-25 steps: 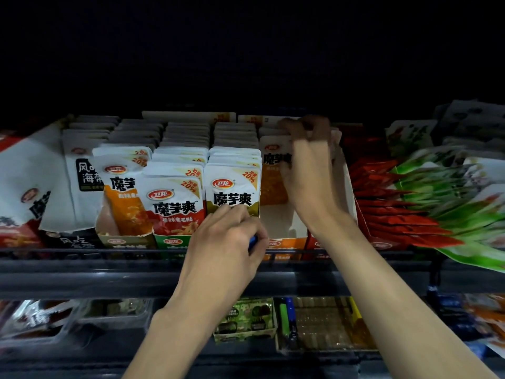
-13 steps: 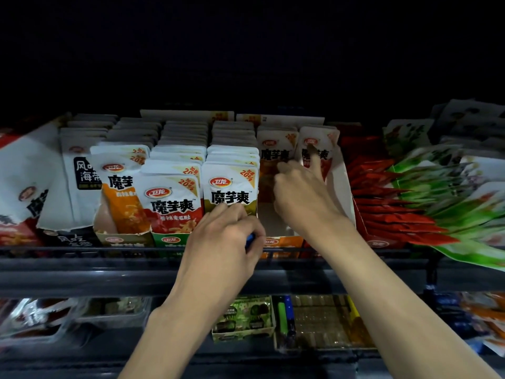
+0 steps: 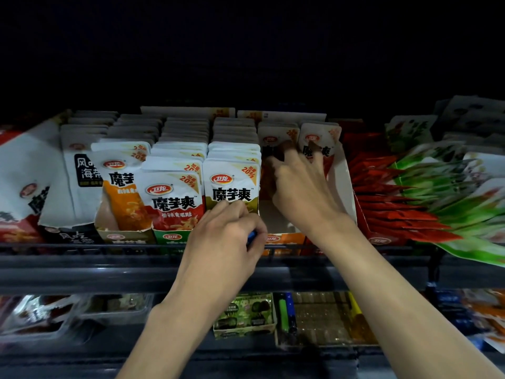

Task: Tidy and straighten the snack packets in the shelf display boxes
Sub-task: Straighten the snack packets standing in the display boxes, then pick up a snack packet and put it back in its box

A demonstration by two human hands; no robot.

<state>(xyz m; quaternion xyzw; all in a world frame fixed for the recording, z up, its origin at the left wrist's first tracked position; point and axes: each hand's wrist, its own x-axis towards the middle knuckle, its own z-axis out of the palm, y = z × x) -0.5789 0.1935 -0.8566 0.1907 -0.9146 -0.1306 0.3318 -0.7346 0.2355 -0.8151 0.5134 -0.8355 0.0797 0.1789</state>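
White snack packets stand in rows in cardboard display boxes on the upper shelf. My left hand (image 3: 226, 233) curls over the front lip of the box holding the row with the olive-bottomed front packet (image 3: 232, 184); a bit of blue shows under the thumb. My right hand (image 3: 300, 187) reaches into the half-empty orange-fronted box (image 3: 341, 184). Its spread fingers touch two upright packets at the back, an orange-printed packet (image 3: 273, 135) and a red-printed packet (image 3: 319, 136).
Red stick packets (image 3: 393, 203) and green packets (image 3: 448, 187) fan out to the right. Black-and-white seaweed packets (image 3: 82, 165) lean at the left. A dark shelf rail (image 3: 109, 272) runs along the front. The lower shelf holds a green box (image 3: 243, 313) and lighters (image 3: 287, 313).
My right hand came forward from the back of the box and spread its fingers on the two rear packets, which now stand in view. My left hand stayed put.
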